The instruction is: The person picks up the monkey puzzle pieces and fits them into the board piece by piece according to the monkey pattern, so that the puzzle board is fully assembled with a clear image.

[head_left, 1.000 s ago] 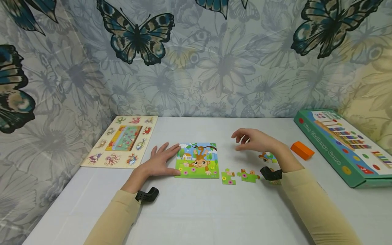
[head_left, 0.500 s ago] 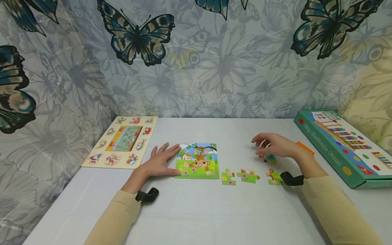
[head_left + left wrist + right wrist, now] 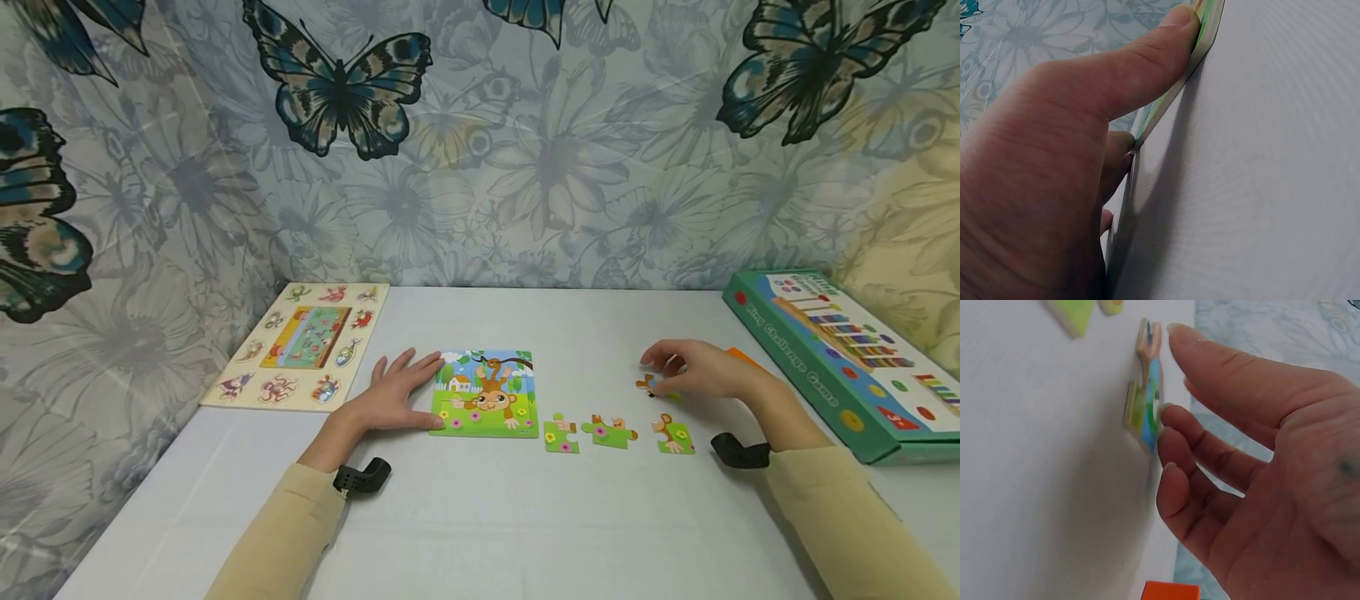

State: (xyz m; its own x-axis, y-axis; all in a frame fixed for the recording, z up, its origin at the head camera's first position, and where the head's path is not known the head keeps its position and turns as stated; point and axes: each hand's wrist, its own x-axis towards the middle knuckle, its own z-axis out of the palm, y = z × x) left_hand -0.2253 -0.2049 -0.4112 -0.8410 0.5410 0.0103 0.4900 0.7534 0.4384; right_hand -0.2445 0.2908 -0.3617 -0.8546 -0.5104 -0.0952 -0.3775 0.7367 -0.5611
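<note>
My left hand [image 3: 390, 398] rests at the left edge of a square monkey puzzle [image 3: 487, 400], fingers spread and thumb on the lower left corner. In the left wrist view the thumb [image 3: 1141, 69] lies on the puzzle's edge. At the right, my right hand [image 3: 697, 368] hovers over a loose puzzle piece [image 3: 647, 384], partly covering it. The right wrist view has its thumb and bent fingers apart, fingertips right beside that blue and green piece [image 3: 1150, 406]. Several other loose pieces lie nearby: a small green one [image 3: 562, 434], a wider one [image 3: 611, 432], and one with a monkey's ear [image 3: 673, 435].
A cream board with sea animals [image 3: 295, 348] lies at the back left. A green game box [image 3: 847, 367] stands at the right, and an orange block [image 3: 744, 357] is partly hidden behind my right hand. A patterned butterfly cloth [image 3: 480, 167] hangs behind the white table [image 3: 480, 517].
My right hand has moved right and down, from over the table near the puzzle to the far loose piece. The ear piece, earlier mostly covered, now shows fully. My left hand stays put.
</note>
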